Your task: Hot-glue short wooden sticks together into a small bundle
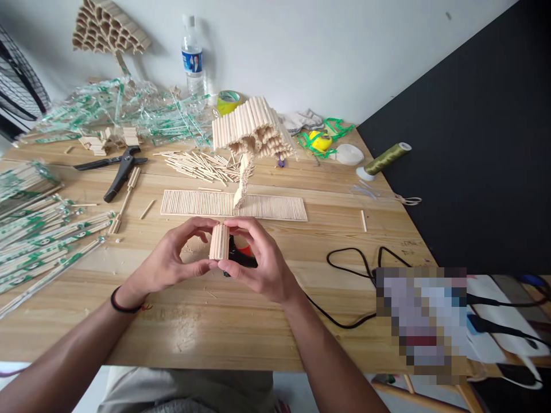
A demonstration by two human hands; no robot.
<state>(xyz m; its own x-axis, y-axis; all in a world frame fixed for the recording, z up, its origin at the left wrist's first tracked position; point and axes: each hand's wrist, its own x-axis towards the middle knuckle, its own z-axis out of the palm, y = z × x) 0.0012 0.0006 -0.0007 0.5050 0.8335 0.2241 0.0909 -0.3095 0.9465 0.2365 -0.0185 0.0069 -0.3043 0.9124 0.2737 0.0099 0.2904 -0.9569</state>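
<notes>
Two bare hands, the left hand [167, 255] and the right hand [264, 258], share a small block of sticks [219, 242], just on the near side of the long stick panel [275, 206]. From where I stand, each grip is narrow, thumb at the block's near end and fingers at its far end. Partly hidden behind the right hand, also on the panel's near side, is a black tool [243, 260] with an orange part. A roofed stick model [245, 123] rises at the panel's middle, its stem coming down there. Loose sticks [206, 166] lie heaped just beyond the panel's left half, with a black-handled cutter [124, 169] off past its left end. Further left of the panel I see wrapped stick bundles [43, 241] printed in green. Well beyond the panel, by the wall, stands a water bottle [192, 60]. Right of the panel, toward the counter's [340, 241] far edge, is an olive spool [384, 160]; nearer than the panel's right end, a black cable [344, 327] loops.
</notes>
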